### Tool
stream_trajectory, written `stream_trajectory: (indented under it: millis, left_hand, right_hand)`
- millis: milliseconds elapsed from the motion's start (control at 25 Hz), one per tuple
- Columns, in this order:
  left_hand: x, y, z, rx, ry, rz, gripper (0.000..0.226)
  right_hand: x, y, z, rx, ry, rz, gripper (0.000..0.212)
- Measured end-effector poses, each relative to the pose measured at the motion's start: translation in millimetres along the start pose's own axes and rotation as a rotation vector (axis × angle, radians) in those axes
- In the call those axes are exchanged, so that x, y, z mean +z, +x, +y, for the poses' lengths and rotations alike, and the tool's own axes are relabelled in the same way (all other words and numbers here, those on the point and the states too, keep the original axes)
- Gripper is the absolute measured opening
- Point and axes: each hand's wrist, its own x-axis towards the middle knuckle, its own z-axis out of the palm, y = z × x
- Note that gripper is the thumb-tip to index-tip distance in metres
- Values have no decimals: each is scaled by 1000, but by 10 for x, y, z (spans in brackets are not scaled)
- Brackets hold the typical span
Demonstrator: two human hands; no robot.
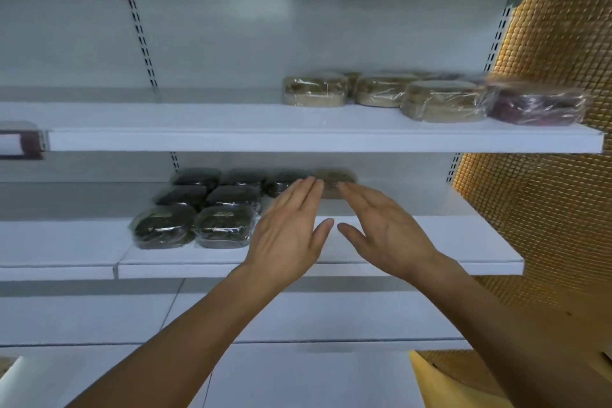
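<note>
From my remote seat: straight, spread fingers (306,194) of the left hand (291,232) and of the right hand (387,232), both holding nothing, converge on a tan wrapped tray (335,176). I cannot tell through the blur whether they touch it. The tray sits at the back of the lower shelf (447,242), just right of the dark wrapped trays (198,205). The upper shelf (231,129) bears round wrapped packs (381,91).

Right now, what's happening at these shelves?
A person's left hand and right hand reach, open and empty, toward a tan pack at the back of the lower shelf. Whether they touch it is unclear. Dark packs sit to its left; more packs line the upper shelf.
</note>
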Motion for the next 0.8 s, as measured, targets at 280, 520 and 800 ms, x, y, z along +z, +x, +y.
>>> stream_trajectory:
  millis: [280, 520, 800]
  left_hand:
    - [-604, 160, 0, 44, 52, 152, 62]
    - [-744, 495, -195, 26, 91, 137, 64]
    - [-679, 1072, -313, -35, 68, 92, 63]
  right_hand:
    - [-544, 191, -210, -60, -27, 139, 59]
    - [-732, 523, -116, -1, -12, 145, 60]
    - [-710, 1078, 58, 67, 45, 94, 62]
